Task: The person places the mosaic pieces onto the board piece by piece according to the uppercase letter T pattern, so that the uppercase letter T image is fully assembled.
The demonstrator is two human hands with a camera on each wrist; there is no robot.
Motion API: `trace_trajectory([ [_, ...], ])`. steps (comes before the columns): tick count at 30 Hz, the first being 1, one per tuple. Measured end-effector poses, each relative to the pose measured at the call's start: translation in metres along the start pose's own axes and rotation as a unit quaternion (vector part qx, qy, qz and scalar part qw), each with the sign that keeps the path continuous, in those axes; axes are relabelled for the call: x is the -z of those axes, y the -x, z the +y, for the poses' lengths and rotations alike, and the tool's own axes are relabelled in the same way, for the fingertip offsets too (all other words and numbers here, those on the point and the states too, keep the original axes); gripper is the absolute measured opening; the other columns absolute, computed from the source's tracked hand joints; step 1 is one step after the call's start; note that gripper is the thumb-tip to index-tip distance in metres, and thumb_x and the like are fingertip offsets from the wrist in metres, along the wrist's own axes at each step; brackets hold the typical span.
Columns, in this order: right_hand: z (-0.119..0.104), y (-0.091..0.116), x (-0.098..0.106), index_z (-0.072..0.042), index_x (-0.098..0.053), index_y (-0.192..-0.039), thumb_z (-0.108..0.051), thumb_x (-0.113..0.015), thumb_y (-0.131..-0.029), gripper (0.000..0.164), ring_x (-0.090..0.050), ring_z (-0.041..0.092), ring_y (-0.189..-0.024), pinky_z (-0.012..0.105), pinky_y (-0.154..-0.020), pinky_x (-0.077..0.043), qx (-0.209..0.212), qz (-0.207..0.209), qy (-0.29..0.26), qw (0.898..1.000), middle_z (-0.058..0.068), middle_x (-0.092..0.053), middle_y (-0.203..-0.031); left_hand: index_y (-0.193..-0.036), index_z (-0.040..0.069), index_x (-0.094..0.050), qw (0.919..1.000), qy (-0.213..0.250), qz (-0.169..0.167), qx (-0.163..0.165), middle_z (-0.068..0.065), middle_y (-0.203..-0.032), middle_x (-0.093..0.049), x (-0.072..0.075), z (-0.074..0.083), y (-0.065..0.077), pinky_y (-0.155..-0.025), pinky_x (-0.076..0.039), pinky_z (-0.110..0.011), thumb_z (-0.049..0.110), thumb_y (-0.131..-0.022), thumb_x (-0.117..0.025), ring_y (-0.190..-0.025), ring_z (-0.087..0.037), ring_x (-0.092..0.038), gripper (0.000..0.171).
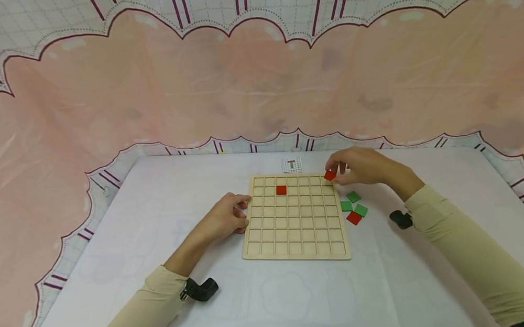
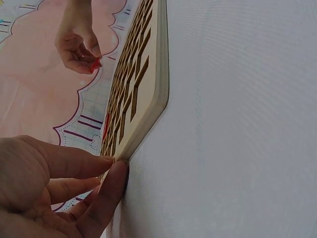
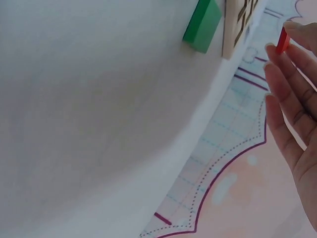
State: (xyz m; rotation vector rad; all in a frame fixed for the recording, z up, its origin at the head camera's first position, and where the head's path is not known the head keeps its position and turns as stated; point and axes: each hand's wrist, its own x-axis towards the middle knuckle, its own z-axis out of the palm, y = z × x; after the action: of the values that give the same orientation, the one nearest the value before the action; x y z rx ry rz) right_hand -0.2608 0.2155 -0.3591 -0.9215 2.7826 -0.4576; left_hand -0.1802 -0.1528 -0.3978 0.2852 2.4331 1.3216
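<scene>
A wooden grid board (image 1: 293, 218) lies on the white table, one red tile (image 1: 281, 190) set in a cell of its second row from the far edge. My left hand (image 1: 226, 216) pinches the board's left edge; the left wrist view shows thumb and fingertips (image 2: 115, 173) meeting at its corner. Over the far right corner of the board, my right hand (image 1: 362, 166) holds another red square tile (image 1: 330, 175) between thumb and index finger. In the right wrist view that tile (image 3: 282, 41) is seen edge-on, the other fingers spread below it.
To the right of the board lie several green tiles (image 1: 353, 197) and one red tile (image 1: 354, 218), close to its edge. A small printed grid card (image 1: 292, 165) sits just beyond the far edge. Behind the table hangs a pink patterned cloth (image 1: 254, 85).
</scene>
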Motion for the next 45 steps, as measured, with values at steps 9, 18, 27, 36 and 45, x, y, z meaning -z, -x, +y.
trace_trajectory([
  [9, -0.010, -0.008, -0.002, -0.021, -0.074, -0.112, -0.026, -0.076, -0.088, 0.024, -0.063, 0.014, -0.092, 0.031, -0.073, -0.052, 0.027, 0.004, -0.003, 1.000, -0.008, -0.071, -0.105, -0.147, -0.007, -0.046, 0.9999, 0.015, 0.000, 0.006, -0.020, -0.121, -0.047, -0.001, 0.001, 0.002, -0.064, -0.058, -0.026, -0.015, -0.086, -0.064, -0.087, -0.018, -0.055, 0.064],
  [18, -0.020, -0.019, -0.006, -0.021, -0.074, -0.114, -0.027, -0.076, -0.089, 0.026, -0.062, 0.013, -0.093, 0.031, -0.075, -0.052, 0.028, -0.012, -0.011, 0.999, -0.007, -0.070, -0.104, -0.147, -0.008, -0.046, 0.9999, 0.014, -0.001, 0.006, -0.019, -0.120, -0.048, 0.000, 0.002, 0.003, -0.065, -0.058, -0.027, -0.015, -0.085, -0.064, -0.088, -0.019, -0.055, 0.065],
  [27, -0.029, -0.032, -0.010, -0.019, -0.074, -0.114, -0.029, -0.077, -0.090, 0.026, -0.062, 0.013, -0.091, 0.032, -0.077, -0.053, 0.043, -0.023, -0.004, 0.999, -0.007, -0.071, -0.101, -0.147, -0.007, -0.046, 0.9998, 0.015, -0.003, 0.009, -0.018, -0.119, -0.047, 0.001, 0.003, 0.002, -0.066, -0.059, -0.028, -0.016, -0.085, -0.065, -0.088, -0.019, -0.054, 0.065],
  [36, -0.034, -0.040, -0.015, -0.018, -0.073, -0.115, -0.026, -0.077, -0.089, 0.027, -0.062, 0.013, -0.091, 0.032, -0.076, -0.054, 0.061, -0.036, -0.004, 0.997, -0.007, -0.071, -0.102, -0.147, -0.008, -0.046, 0.9998, 0.019, -0.003, 0.009, -0.016, -0.115, -0.046, 0.001, 0.001, 0.001, -0.065, -0.058, -0.028, -0.016, -0.084, -0.064, -0.087, -0.019, -0.053, 0.066],
  [45, -0.039, -0.046, -0.019, -0.018, -0.073, -0.114, -0.028, -0.079, -0.089, 0.028, -0.062, 0.012, -0.089, 0.030, -0.077, -0.055, 0.076, -0.043, -0.016, 0.996, -0.008, -0.071, -0.100, -0.147, -0.007, -0.047, 0.9997, 0.021, -0.002, 0.010, -0.016, -0.115, -0.046, 0.000, 0.001, 0.001, -0.065, -0.058, -0.028, -0.017, -0.084, -0.065, -0.086, -0.018, -0.053, 0.066],
])
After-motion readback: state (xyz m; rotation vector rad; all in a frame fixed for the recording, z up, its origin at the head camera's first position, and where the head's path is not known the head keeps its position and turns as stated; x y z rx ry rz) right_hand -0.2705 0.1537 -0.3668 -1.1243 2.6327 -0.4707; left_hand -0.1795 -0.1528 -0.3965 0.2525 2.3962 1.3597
